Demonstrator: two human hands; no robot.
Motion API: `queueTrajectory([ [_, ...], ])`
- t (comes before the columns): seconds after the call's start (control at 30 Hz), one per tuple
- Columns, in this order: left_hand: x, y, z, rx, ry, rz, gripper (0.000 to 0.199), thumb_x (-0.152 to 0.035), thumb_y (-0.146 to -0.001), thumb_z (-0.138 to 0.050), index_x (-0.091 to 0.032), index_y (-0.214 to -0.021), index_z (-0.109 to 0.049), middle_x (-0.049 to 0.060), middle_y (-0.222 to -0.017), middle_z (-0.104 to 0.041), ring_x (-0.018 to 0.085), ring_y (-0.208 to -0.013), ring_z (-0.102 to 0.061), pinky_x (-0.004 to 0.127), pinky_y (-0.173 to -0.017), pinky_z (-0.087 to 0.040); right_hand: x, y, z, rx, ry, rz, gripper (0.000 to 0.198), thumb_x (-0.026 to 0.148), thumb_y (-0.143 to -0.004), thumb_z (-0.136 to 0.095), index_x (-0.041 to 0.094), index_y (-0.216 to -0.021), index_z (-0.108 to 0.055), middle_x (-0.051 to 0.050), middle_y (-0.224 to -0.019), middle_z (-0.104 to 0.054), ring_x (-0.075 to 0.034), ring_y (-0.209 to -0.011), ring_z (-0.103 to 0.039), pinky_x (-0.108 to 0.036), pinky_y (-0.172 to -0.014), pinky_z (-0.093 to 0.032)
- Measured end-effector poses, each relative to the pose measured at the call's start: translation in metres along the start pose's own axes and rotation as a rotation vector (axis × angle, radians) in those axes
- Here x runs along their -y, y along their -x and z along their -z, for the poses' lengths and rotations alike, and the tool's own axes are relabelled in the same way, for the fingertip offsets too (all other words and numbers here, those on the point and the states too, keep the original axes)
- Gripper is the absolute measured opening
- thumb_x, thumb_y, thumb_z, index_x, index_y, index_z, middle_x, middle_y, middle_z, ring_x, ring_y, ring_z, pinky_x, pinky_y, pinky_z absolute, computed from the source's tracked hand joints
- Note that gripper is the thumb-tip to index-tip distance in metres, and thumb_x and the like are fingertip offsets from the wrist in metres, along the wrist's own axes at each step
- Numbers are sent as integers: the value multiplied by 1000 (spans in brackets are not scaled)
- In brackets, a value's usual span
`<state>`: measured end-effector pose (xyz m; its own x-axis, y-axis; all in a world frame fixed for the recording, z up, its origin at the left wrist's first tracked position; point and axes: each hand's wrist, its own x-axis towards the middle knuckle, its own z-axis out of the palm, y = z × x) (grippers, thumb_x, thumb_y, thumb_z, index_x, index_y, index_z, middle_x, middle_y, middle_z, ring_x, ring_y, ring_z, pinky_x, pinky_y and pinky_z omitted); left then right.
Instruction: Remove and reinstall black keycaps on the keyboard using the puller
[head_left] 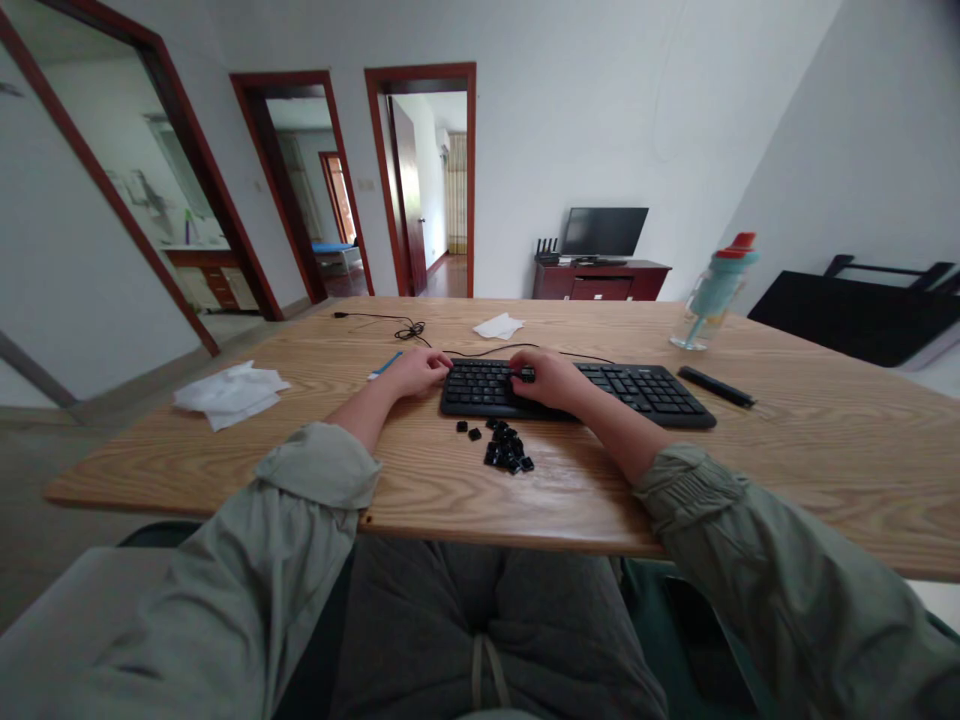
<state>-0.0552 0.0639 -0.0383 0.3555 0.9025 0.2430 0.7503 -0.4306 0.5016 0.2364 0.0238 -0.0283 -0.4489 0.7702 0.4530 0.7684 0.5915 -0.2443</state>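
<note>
A black keyboard lies across the wooden table in front of me. My left hand is at its left end, with the fingertips curled against the edge. Over the keys left of the middle is my right hand; its thumb and forefinger are bent toward each other at the key surface. Whatever is between those fingertips is too small and too covered to make out. A small heap of loose black keycaps lies on the table just in front of the keyboard, with two single keycaps to its left.
White paper sheets lie at the left, and another white paper lies behind the keyboard. A coiled cable runs along the back. At the right are a long black object and an upright bottle with a red lid.
</note>
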Motion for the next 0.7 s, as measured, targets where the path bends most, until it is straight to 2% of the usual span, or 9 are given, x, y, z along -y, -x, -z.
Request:
queueTrajectory([
  [0.07,-1,0,0,-4,2,3,29,-37,-81,-61,-17,-100,-72,3,-82,-72,15,-72,-61,25,-65,-44,-9,0,5,-28,-24,-76,26,27,-77,-63,18,-101,-70,-6,-98,-72,-18,-87,-64,-29,-81,-47],
  [0.17,-2,1,1,-8,-10,12,28,-36,-81,-62,-17,-100,-72,3,-84,-72,15,-73,-62,25,-66,-45,-23,2,9,11,-51,-143,25,27,-77,-63,17,-98,-72,-5,-93,-73,-17,-80,-63,-28,-77,-47],
  [0.3,-1,1,0,1,-7,13,30,-38,-82,-61,-18,-100,-72,3,-86,-73,16,-74,-63,25,-66,-45,-30,3,6,62,-41,-86,25,26,-78,-63,18,-99,-73,-5,-94,-73,-17,-83,-64,-28,-81,-48],
  [0.7,1,0,0,-3,-3,8,29,-37,-81,-61,-18,-99,-72,3,-86,-73,16,-74,-63,26,-66,-45,-21,3,4,96,53,1,26,27,-80,-61,19,-101,-74,-7,-101,-73,-20,-95,-65,-31,-90,-48],
])
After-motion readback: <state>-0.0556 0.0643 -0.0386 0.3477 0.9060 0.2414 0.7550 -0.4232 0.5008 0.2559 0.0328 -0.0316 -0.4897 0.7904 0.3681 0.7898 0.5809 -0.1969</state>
